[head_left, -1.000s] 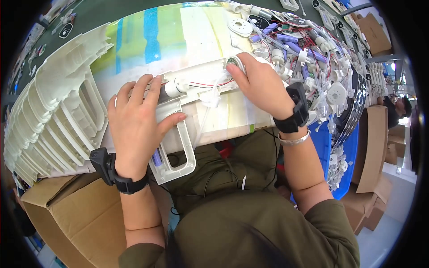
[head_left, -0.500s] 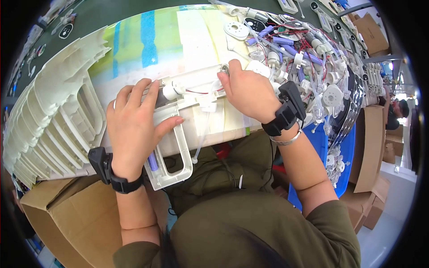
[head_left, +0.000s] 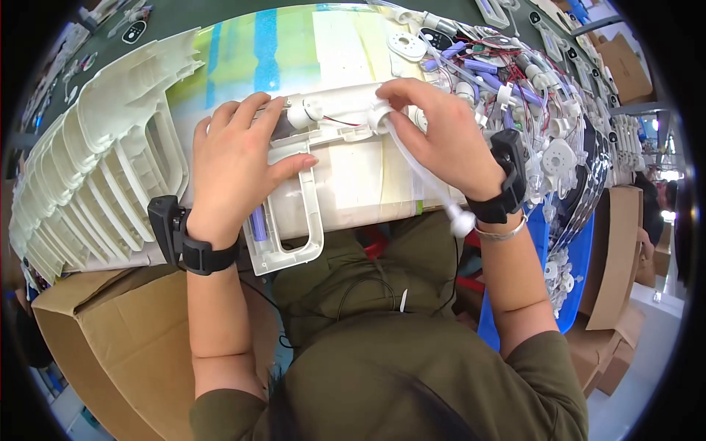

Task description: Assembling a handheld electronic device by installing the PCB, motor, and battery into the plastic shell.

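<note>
White plastic housing [head_left: 346,101] with loop handle [head_left: 315,213] lies on the desk [head_left: 353,176], directly before the person, handle projecting past the near edge. Left hand [head_left: 239,165] spread over the housing and gripping it: fingers across the far edge, thumb on the near side. Beside these fingertips, a white collar [head_left: 302,115] sits in the housing; thin red wire [head_left: 340,123] runs from it toward the right hand [head_left: 448,143]. Right hand pinches a white fitting [head_left: 378,115] between thumb and fingers, at the housing's right end; contact partly hidden. Clear tube [head_left: 423,173] slants from the fitting to a slightly blurred white end piece [head_left: 462,223] near the right wrist. Lilac cylinder [head_left: 259,224] visible within the handle section. Left: nested off-white shells [head_left: 88,184]. Right: heap of motors, wires and lilac parts [head_left: 507,84]. Below the heap: blue bin [head_left: 586,283].
</note>
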`<state>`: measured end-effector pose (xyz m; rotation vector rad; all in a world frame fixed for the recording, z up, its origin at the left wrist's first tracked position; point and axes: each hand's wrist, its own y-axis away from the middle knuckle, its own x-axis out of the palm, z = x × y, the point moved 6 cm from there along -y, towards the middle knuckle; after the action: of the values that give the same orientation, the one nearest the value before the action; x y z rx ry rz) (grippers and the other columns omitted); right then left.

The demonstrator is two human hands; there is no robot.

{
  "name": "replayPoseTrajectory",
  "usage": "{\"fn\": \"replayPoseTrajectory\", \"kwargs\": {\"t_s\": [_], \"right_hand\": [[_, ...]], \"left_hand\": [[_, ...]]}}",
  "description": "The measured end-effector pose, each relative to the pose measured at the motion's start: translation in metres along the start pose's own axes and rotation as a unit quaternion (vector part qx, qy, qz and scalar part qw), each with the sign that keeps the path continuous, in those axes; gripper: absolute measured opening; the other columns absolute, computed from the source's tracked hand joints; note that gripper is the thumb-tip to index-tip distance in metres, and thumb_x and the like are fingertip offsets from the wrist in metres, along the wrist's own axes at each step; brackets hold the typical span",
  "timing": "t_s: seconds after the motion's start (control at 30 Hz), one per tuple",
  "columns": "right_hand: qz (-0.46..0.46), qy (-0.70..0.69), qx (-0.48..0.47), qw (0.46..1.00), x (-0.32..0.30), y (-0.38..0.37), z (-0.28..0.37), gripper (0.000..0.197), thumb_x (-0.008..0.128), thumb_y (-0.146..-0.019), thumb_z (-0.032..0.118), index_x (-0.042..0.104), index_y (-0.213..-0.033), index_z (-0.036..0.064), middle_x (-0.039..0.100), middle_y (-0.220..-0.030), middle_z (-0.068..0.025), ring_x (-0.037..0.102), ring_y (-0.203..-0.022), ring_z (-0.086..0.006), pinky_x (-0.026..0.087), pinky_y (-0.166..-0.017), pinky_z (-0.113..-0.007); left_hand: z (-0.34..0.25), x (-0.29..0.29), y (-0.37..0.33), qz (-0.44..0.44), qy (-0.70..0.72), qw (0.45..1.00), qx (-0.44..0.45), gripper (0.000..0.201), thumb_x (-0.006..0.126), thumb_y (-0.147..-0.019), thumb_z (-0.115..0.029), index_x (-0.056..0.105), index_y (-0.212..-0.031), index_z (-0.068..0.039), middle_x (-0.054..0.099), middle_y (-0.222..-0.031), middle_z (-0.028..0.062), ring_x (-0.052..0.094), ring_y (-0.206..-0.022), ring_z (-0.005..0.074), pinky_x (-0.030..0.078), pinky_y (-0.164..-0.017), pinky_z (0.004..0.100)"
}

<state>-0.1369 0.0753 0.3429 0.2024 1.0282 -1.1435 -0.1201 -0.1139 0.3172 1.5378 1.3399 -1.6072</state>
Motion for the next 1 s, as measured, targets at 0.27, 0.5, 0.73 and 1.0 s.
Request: {"fn": "replayPoseTrajectory", "kwargs": {"t_s": [0.27, 0.5, 0.73, 1.0], "right_hand": [[0.057, 0.11, -0.111, 0.986, 0.017, -0.003, 0.015, 0.029, 0.055, -0.074, -0.003, 0.059, -0.102, 0.0034, 0.062, -0.094, -0.0126, 0.061, -0.083, -0.0289, 0.05, -0.07, -0.033], [-0.013, 0.228, -0.21, 0.951, 0.041, 0.013, 0.017, 0.029, 0.058, -0.07, 0.003, 0.057, -0.099, -0.0022, 0.059, -0.093, -0.0127, 0.061, -0.082, -0.0265, 0.051, -0.07, -0.032], [-0.066, 0.268, -0.183, 0.943, 0.056, 0.043, 0.022, 0.035, 0.058, -0.071, 0.002, 0.056, -0.104, -0.0074, 0.058, -0.108, -0.0226, 0.059, -0.098, -0.0334, 0.051, -0.079, -0.036], [-0.091, 0.087, -0.089, 0.988, 0.018, 0.008, 0.041, 0.026, 0.056, -0.071, -0.001, 0.059, -0.097, 0.0018, 0.06, -0.101, -0.0148, 0.059, -0.089, -0.0295, 0.049, -0.076, -0.036]], "left_hand": [[0.001, 0.002, 0.001, -0.036, -0.007, 0.999, 0.0, 0.064, 0.073, -0.061, -0.047, 0.059, -0.112, -0.01, 0.058, -0.112, 0.0032, 0.052, -0.103, 0.0253, 0.038, -0.086, 0.0418], [0.0, 0.001, 0.001, -0.023, 0.004, 1.0, -0.002, 0.067, 0.073, -0.061, -0.044, 0.057, -0.114, -0.006, 0.056, -0.114, 0.0061, 0.051, -0.102, 0.0296, 0.039, -0.087, 0.0409], [-0.004, -0.003, 0.0, -0.052, -0.018, 0.998, -0.008, 0.062, 0.074, -0.058, -0.046, 0.061, -0.107, -0.01, 0.058, -0.111, 0.0025, 0.053, -0.099, 0.0239, 0.041, -0.082, 0.0416], [-0.001, -0.018, 0.016, -0.043, -0.013, 0.997, -0.057, 0.058, 0.068, -0.073, -0.022, 0.046, -0.124, -0.006, 0.051, -0.122, 0.0102, 0.046, -0.114, 0.0308, 0.032, -0.095, 0.0514]]}}
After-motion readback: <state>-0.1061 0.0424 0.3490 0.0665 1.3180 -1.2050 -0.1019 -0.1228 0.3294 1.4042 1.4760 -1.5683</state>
